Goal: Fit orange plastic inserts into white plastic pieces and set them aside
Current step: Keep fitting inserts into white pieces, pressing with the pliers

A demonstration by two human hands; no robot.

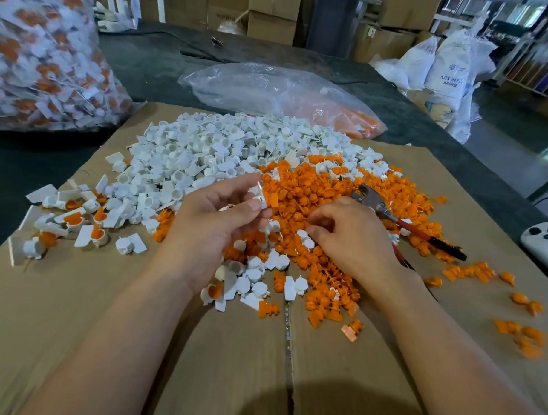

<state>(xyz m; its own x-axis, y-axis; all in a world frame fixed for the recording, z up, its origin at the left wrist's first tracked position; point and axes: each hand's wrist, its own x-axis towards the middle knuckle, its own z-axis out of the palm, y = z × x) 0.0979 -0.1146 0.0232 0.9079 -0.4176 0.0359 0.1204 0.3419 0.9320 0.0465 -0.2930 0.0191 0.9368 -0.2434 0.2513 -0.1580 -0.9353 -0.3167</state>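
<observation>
Far left, a bulging clear bag (38,59) of fitted pieces sits on the dark counter (153,63). On the cardboard (107,325), a small scatter of finished pieces (76,222) lies beside the big heap of white pieces (206,149). The left hand (216,217) is raised, thumb and fingers pinching one white piece (260,196) with an orange tab against it. The right hand (352,235) is down on the heap of orange inserts (313,190), fingers curled; I cannot tell whether it grips one. Red-handled pliers (390,214) lie just beyond it.
</observation>
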